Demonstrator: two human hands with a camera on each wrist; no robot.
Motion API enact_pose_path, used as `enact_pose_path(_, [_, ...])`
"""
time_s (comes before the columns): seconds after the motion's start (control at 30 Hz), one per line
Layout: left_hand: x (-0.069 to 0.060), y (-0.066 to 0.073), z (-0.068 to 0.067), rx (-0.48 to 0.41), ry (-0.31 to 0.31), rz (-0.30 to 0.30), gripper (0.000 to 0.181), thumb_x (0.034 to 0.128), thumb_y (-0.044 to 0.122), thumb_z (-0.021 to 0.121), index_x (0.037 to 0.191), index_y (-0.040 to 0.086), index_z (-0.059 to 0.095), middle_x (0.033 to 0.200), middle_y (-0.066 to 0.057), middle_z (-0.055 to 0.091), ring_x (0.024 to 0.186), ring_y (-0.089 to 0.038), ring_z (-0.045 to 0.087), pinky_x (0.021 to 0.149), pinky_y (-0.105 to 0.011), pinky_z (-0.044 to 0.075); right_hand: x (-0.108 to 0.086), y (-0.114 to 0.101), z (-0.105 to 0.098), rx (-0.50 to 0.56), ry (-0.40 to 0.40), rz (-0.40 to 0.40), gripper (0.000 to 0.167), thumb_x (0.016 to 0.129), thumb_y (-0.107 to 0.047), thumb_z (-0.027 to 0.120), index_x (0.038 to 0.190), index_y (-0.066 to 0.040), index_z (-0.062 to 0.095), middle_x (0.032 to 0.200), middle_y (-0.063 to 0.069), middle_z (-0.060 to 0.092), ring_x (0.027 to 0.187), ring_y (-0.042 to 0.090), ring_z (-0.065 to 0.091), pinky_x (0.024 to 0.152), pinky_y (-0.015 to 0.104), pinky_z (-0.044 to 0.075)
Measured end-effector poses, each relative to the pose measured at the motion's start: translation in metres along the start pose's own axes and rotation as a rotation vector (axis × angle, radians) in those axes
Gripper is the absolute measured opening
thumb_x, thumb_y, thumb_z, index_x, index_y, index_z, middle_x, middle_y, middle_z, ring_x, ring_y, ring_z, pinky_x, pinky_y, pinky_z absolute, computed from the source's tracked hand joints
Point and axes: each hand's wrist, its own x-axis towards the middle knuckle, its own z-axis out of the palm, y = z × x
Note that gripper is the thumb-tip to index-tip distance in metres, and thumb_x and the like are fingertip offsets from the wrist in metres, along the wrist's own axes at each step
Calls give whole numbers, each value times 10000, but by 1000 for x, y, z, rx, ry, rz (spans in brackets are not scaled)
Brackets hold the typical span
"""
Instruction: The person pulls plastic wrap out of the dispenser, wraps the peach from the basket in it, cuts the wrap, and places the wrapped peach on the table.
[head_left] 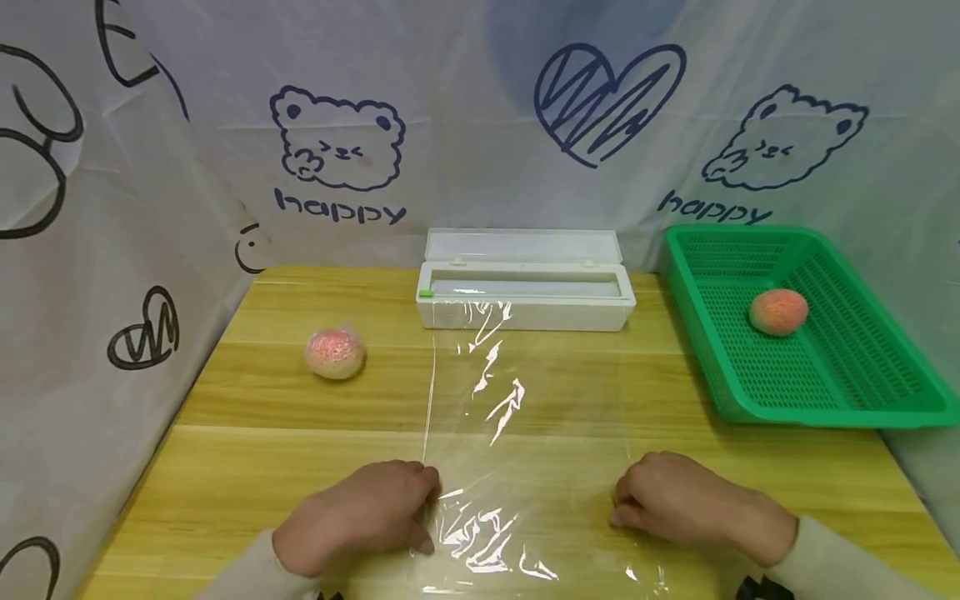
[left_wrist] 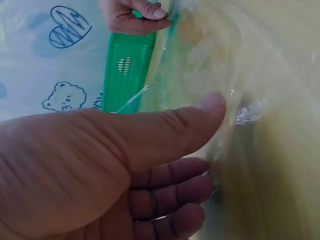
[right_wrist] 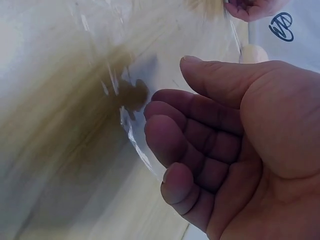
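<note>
Loosely, the left hand (head_left: 367, 510) and right hand (head_left: 686, 504) curl their fingers, thumbs apart, beside the plastic wrap (head_left: 540, 475), neither visibly pinching. It runs nearward from the far wrap dispenser (head_left: 525, 268); uneven lifting could make it cling to itself.

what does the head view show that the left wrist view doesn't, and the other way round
Only the head view: the white box with its lid up, and the pink ball left of it.
Only the left wrist view: the palm side of the left hand, close up.
Both: the right hand, clear film and green basket.
</note>
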Motion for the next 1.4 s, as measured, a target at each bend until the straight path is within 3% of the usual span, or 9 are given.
enact_pose_path(0.13, [0, -2, -5, 10, 16, 56, 207, 911, 357, 811, 873, 220, 660, 797, 151, 523, 728, -33, 489, 711, -289, 502, 2, 0, -4, -34, 16, 4, 330, 1000, -318, 731, 691, -299, 616, 623, -211, 485, 561, -44, 396, 582, 218, 403])
enact_pose_path(0.27, [0, -3, -8, 34, 36, 99, 209, 982, 326, 743, 819, 235, 649, 769, 151, 511, 702, -19, 467, 673, -267, 480, 3, -1, -10, -85, 73, -19, 360, 995, -284, 733, 674, -307, 575, 623, -213, 464, 569, -43, 398, 590, 226, 405])
enact_pose_path(0.53, [4, -4, -10, 67, 105, 122, 193, 937, 252, 790, 822, 216, 638, 784, 131, 505, 705, -41, 462, 647, -254, 457, 5, 1, -41, -205, 260, -55, 308, 980, -182, 740, 721, -298, 620, 709, -219, 538, 638, -50, 455, 604, 245, 438])
enact_pose_path(0.67, [12, -3, -7, 111, 202, 99, 285, 852, 299, 868, 1041, 153, 713, 943, 50, 597, 849, -141, 533, 740, -310, 507, 4, 6, -65, -264, 335, -26, 221, 977, -181, 749, 783, -270, 693, 749, -197, 596, 672, -38, 509, 620, 258, 484])
enact_pose_path(0.77, [18, 0, -1, 158, 253, 72, 654, 759, 380, 942, 1275, 90, 663, 1205, -89, 639, 1080, -292, 576, 900, -430, 546, 2, 11, -85, -284, 371, 44, 93, 975, -190, 751, 887, -209, 772, 832, -140, 695, 731, 10, 601, 663, 321, 553])
enact_pose_path(0.9, [21, 2, 4, 168, 198, 42, 948, 708, 424, 970, 1460, 36, 543, 1529, -218, 509, 1406, -481, 462, 1119, -626, 443, -1, 24, -115, -288, 420, 150, 94, 989, -182, 732, 985, -126, 808, 873, -61, 748, 733, 64, 620, 682, 376, 570])
enact_pose_path(1.03, [20, 2, 7, 155, 128, 15, 976, 734, 425, 954, 1503, 24, 508, 1606, -217, 446, 1497, -483, 389, 1174, -664, 374, -8, 46, -145, -296, 426, 283, 197, 1039, -214, 670, 1096, -83, 806, 827, -41, 743, 668, 87, 570, 667, 366, 501])
enact_pose_path(1.17, [20, 2, 9, 158, 116, 10, 949, 718, 425, 960, 1475, 36, 542, 1585, -197, 481, 1488, -441, 429, 1159, -654, 399, -16, 77, -168, -289, 426, 386, 276, 1071, -231, 615, 1190, -29, 762, 841, 25, 741, 636, 150, 547, 660, 394, 458])
enact_pose_path(1.4, [21, 4, 9, 153, 119, -4, 946, 681, 418, 979, 1450, 59, 561, 1582, -157, 486, 1479, -402, 450, 1130, -673, 414, -29, 134, -191, -199, 363, 546, 502, 1101, -290, 509, 1408, 104, 559, 1257, 339, 666, 944, 441, 675, 855, 653, 512])
